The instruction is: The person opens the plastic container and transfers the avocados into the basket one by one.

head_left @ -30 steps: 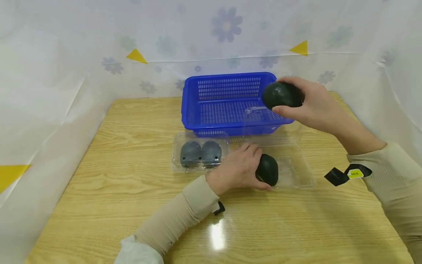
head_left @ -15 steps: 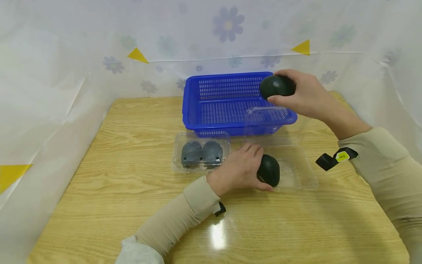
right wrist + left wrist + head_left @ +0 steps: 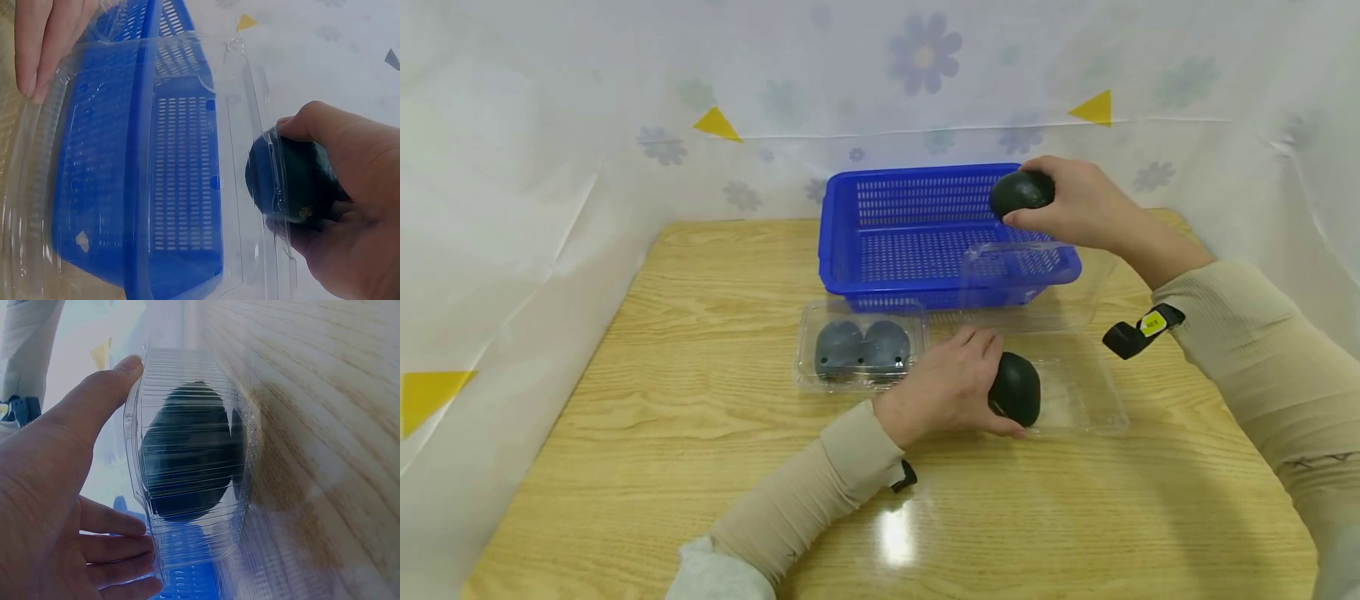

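Note:
My right hand (image 3: 1078,200) grips a dark green avocado (image 3: 1021,193) between thumb and fingers, over the right end of the blue basket (image 3: 898,292). In the right wrist view, the raised clear lid (image 3: 250,187) partly overlaps that avocado. My left hand (image 3: 951,383) holds the left end of an open clear plastic clamshell (image 3: 1108,408), thumb at the near rim and fingers at the far side. A second avocado (image 3: 1017,390) lies in the clamshell's left half, beside that hand. Through the ribbed plastic, the left wrist view shows this avocado (image 3: 187,453).
Left of the open clamshell stands a closed clear clamshell (image 3: 805,367) with two dark avocados (image 3: 838,346) inside. The basket sits behind both, near the far edge of the wooden table (image 3: 700,333). A white flowered sheet (image 3: 820,75) hangs behind the table.
My right hand has carried its avocado a little to the left and farther away, over the basket. The left hand stays at the clamshell.

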Demonstrator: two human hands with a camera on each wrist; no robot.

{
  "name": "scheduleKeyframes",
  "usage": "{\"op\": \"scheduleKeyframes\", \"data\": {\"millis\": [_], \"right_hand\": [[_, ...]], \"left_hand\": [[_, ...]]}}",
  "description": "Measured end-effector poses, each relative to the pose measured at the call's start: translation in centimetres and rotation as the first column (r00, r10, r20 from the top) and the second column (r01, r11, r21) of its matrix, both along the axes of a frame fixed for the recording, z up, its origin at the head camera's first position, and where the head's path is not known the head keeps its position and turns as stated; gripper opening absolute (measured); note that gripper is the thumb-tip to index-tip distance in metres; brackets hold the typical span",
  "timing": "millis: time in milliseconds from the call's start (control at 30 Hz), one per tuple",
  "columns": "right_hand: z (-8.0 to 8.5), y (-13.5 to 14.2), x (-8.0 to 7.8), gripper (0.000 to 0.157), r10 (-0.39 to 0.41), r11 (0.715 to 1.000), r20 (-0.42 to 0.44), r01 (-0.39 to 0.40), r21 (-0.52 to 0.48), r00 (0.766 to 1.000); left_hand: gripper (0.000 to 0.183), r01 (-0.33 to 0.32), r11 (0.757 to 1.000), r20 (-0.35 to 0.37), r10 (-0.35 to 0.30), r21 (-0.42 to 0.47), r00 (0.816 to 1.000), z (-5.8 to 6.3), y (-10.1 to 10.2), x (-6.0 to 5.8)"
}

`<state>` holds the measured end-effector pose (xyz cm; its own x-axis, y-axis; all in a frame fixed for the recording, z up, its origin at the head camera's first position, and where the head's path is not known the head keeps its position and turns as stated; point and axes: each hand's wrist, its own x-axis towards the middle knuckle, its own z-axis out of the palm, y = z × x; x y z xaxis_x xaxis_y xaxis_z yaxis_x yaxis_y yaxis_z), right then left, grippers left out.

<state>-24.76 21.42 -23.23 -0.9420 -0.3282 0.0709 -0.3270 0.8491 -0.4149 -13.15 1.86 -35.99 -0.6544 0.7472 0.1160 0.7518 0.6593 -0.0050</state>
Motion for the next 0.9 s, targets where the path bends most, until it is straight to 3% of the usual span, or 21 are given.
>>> {"op": "scheduleKeyframes", "data": {"millis": [300, 600, 767, 900], "right_hand": [[-0.5, -0.7, -2.5, 0.074, 0.000, 0.995, 0.075, -0.007, 0.101, 0.997], [-1.3, -1.6, -4.6, 0.068, 0.031, 0.977, 0.159, -0.064, 0.205, 0.987], [-1.8, -2.0, -5.4, 0.066, 0.030, 0.953, 0.229, -0.098, 0.287, 0.973], [-2.2, -2.1, -5.7, 0.062, 0.060, 0.924, 0.311, -0.171, 0.341, 0.948]], "left_hand": [[0.109, 0.004, 1.000, -0.011, -0.003, 0.010, 1.000, -0.2, 0.0, -0.1], [0.109, 0.001, 1.000, -0.025, 0.000, 0.016, 1.000, -0.4, 0.0, -0.1], [0.106, 0.006, 0.999, -0.036, -0.005, 0.031, 0.999, -0.3, -0.1, 0.1], [0.105, 0.012, 0.999, -0.030, -0.011, 0.044, 0.999, -0.2, 0.0, 0.2]]}}
